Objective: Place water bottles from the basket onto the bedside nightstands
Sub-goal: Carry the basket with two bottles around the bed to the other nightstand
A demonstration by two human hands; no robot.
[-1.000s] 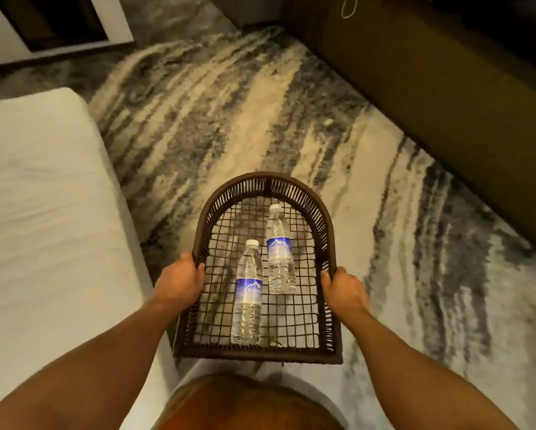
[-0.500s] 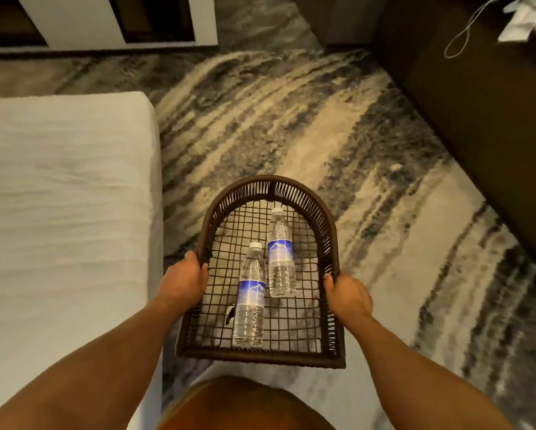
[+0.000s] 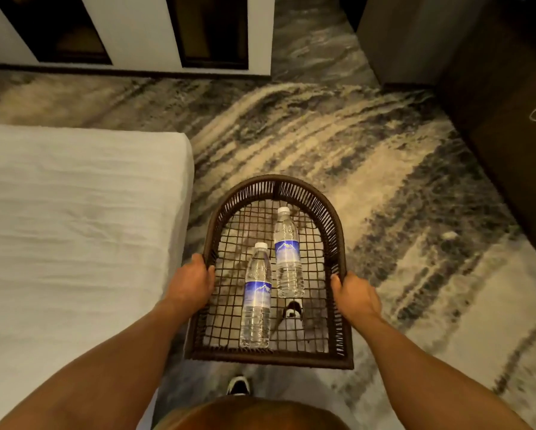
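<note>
I carry a dark brown woven basket (image 3: 335,218) with an arched far end and an open mesh floor, held level in front of me above the carpet. My left hand (image 3: 192,282) grips its left rim and my right hand (image 3: 353,294) grips its right rim. Two clear water bottles with white caps and blue labels lie inside, caps pointing away from me. The nearer bottle (image 3: 256,297) lies left of centre. The farther bottle (image 3: 287,254) lies just right of it and further up. No nightstand is in view.
A bed with a white sheet (image 3: 74,228) fills the left side, its corner close to the basket. Dark brown furniture (image 3: 508,125) runs along the right. A white cabinet with dark openings (image 3: 136,32) stands ahead. Grey and beige streaked carpet (image 3: 322,135) lies between. My shoe (image 3: 238,385) shows below the basket.
The view has swung left and forward: the bed corner and white cabinet have come closer, the brown furniture has slid right. The basket, bottles and both hands keep the same hold.
</note>
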